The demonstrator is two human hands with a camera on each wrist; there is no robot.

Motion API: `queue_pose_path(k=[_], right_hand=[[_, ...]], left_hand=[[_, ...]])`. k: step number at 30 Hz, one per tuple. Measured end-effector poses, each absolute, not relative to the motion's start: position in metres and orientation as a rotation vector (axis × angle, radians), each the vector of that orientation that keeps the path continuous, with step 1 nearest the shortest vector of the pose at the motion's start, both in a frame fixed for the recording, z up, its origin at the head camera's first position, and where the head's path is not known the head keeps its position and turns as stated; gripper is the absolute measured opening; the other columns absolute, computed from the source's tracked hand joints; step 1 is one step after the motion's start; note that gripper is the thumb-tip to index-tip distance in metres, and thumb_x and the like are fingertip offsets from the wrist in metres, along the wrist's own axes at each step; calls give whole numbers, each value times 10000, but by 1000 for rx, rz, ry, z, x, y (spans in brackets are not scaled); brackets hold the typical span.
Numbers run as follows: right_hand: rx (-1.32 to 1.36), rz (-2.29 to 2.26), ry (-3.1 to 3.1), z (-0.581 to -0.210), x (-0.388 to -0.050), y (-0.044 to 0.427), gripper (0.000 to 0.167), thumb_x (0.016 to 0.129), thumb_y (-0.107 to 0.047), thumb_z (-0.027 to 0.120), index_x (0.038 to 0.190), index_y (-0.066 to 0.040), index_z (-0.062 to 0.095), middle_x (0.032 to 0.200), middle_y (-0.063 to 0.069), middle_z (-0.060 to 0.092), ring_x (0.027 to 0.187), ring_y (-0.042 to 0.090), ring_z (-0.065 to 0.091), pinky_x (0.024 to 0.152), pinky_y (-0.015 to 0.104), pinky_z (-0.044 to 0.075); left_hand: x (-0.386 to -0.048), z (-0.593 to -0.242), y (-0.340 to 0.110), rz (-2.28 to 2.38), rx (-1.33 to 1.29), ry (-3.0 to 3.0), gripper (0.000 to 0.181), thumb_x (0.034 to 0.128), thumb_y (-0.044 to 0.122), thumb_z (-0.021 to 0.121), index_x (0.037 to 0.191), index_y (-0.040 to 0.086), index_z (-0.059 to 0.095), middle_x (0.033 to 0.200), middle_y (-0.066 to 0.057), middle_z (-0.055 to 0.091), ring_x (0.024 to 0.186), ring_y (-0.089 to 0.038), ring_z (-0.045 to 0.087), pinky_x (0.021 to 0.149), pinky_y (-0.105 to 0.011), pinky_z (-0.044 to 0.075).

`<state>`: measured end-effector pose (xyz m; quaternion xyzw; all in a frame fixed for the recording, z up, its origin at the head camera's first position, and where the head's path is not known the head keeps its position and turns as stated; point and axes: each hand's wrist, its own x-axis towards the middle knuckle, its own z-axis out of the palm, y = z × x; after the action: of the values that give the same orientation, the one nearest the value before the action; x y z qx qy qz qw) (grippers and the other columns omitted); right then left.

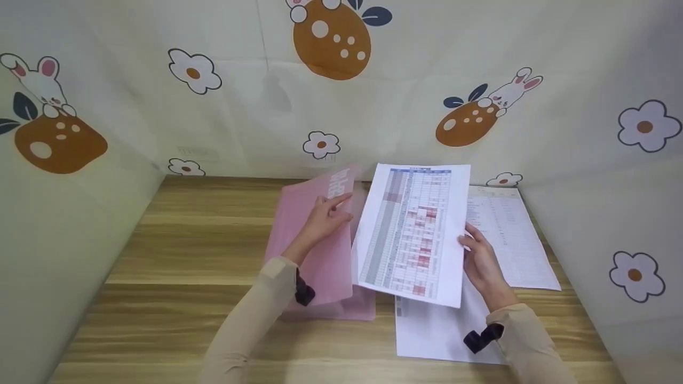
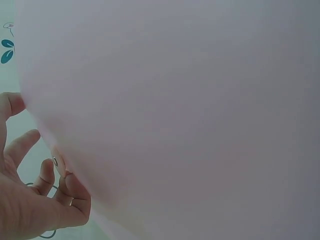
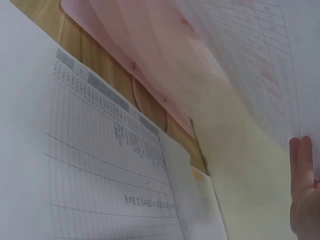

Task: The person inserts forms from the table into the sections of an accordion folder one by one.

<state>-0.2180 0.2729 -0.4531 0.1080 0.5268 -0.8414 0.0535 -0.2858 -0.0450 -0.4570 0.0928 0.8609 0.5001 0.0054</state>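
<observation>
My left hand (image 1: 323, 221) pinches the right edge of the raised cover of a pink folder (image 1: 315, 272), which has white lettering near its top. In the left wrist view the cover (image 2: 180, 105) fills most of the picture, with fingers along its edge. A printed sheet of paper (image 1: 373, 240), bearing a table with red-marked cells, is held up at its right edge by my right hand (image 1: 484, 264). The right wrist view catches that sheet (image 3: 260, 65) from behind, with the hand's fingers (image 3: 302, 167) against it. The sheet's lower left edge overlaps the folder.
Beneath the held sheet, another paper (image 1: 432, 336) lies on the wooden table (image 1: 187, 256). A further printed sheet (image 1: 520, 240) lies at the right. Patterned curtains (image 1: 229, 122) with rabbits and flowers enclose the back and both sides.
</observation>
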Motion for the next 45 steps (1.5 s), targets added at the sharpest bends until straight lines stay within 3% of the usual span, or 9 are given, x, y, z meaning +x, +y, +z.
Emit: queue_pose_path(k=[13,36,45], right_hand=[[314,-2453,1620,-468,-221,240,502,898,18,348,1369,-36,185,1143,93,416,985,177,485,811,290,389],[247,-2345,1662,-486,-242,200,466,882,-15,417,1333,-14,296,1192,157,422,1002,241,494,803,327,407],[252,-2318,1736,-487,-247,178,443,850,16,454,1285,-4,371,1037,136,493,879,206,546,734,306,433]], left_hand=[[-286,-458,-42,1576,223,2671,510,763,259,645,1254,211,517,920,-79,347,839,-208,367,695,-308,317],[-284,-457,-39,1556,202,2672,507,774,247,635,1263,221,504,949,-75,354,855,-202,362,688,-311,325],[-285,-457,-38,1562,207,2659,505,780,256,630,1268,228,499,973,-83,359,877,-211,375,707,-321,326]])
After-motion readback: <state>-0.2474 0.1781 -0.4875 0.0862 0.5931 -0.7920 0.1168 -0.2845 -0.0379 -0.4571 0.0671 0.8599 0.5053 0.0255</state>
